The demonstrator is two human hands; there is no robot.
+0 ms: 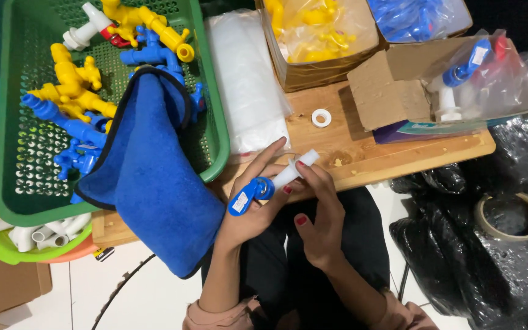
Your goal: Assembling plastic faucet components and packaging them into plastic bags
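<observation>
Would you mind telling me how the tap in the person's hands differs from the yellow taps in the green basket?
The held tap has a white body and blue handle; the basket taps are all yellow. The held tap is gripped by both hands; the yellow ones lie loose, jumbled with blue ones. Both look plastic.

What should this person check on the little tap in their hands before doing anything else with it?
1. Tap held firmly: ok, the left hand cradles it and the right hand pinches the white tube.
2. Blue handle fitted: ok.
3. White tube end clean: cannot tell.
4. White ring within reach: ok, it lies on the wooden board.
5. Blue cloth clear of the hands: ok, it hangs from the green basket.
</observation>
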